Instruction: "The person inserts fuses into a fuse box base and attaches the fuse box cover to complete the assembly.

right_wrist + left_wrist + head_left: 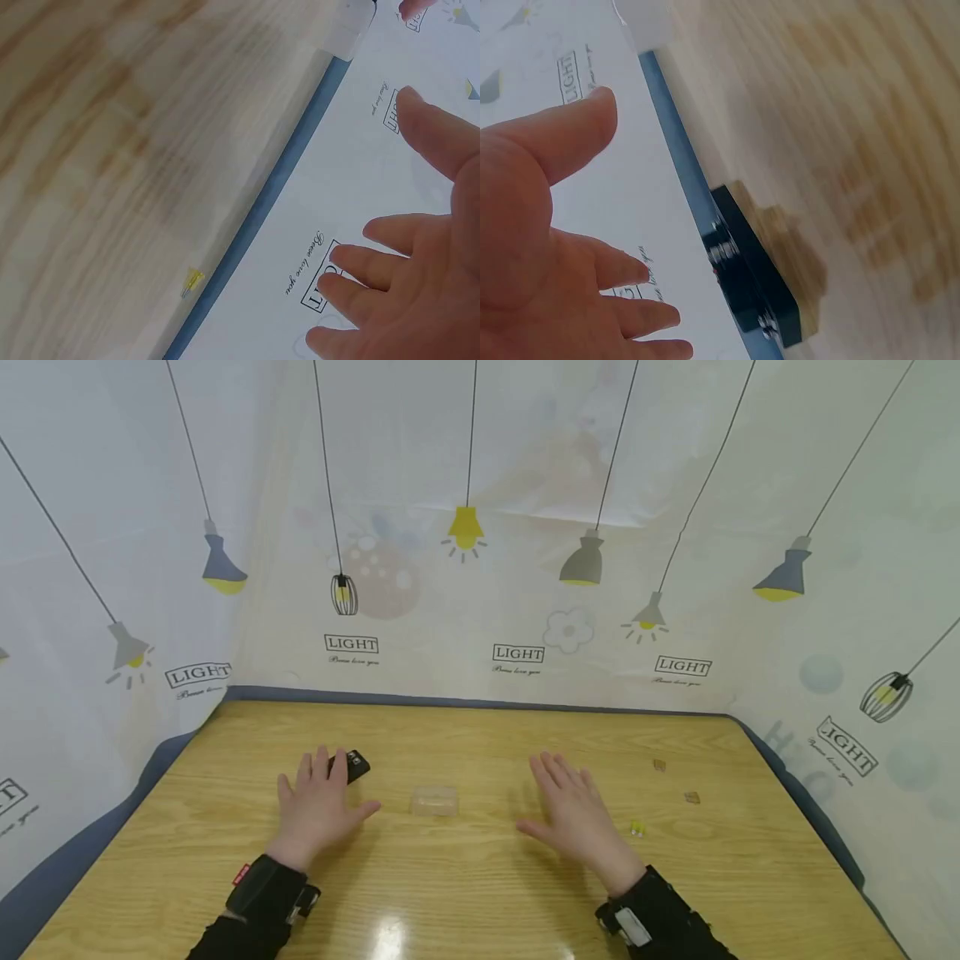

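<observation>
My left hand [318, 806] hovers over the left of the table, fingers spread and holding nothing. Just past its fingertips lies a black block [358, 767] with metal fittings on it, partly hidden by the fingers; the left wrist view shows the block [754, 274] side-on. A clear plastic cover-like piece [434, 802] sits between the hands. My right hand [577, 818] is also spread and holds nothing. To its right are small yellow translucent pieces [637, 828], which look like blade fuses.
Two small brownish pieces, one farther back [659, 766] and one nearer [692, 797], lie on the right of the wooden table [465, 885]. A lamp-printed white cloth [420, 685] stands behind and along both sides. Dark blue edging [480, 702] borders the table's back.
</observation>
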The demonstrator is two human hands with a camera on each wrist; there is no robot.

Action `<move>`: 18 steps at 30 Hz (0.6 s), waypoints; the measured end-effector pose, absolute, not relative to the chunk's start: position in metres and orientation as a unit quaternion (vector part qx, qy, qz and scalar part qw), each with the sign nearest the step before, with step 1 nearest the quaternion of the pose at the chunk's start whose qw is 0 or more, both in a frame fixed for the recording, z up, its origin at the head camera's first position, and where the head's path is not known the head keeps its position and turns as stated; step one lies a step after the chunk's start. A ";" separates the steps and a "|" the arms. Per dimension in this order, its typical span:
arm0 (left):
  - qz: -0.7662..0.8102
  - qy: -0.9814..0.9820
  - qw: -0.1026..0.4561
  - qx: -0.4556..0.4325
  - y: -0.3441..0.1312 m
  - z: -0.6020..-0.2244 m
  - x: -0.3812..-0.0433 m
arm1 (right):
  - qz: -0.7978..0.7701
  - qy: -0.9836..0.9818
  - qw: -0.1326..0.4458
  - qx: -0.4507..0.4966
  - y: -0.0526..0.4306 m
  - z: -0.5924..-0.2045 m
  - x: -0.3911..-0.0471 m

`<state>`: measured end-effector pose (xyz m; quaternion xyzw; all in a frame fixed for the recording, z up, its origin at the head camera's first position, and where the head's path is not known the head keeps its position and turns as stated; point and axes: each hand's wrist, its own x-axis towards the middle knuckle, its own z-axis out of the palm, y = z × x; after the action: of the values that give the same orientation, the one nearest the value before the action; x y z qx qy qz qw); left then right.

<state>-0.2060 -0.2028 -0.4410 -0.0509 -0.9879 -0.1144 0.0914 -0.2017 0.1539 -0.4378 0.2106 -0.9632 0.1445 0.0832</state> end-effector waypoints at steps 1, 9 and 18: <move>-0.117 -0.988 0.091 -0.048 -0.205 -0.440 -0.207 | 0.149 -0.961 0.088 0.214 0.153 -0.438 -0.202; -0.130 -0.989 0.070 -0.033 -0.227 -0.439 -0.219 | 0.171 -0.952 0.102 0.231 0.144 -0.438 -0.208; -0.152 -0.987 0.045 -0.033 -0.246 -0.438 -0.228 | 0.198 -0.951 0.096 0.217 0.129 -0.435 -0.212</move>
<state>-0.2278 -0.2458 -0.4378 -0.0329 -0.9868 -0.1521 0.0451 -0.2125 0.1295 -0.4346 0.2173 -0.9511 0.1977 0.0957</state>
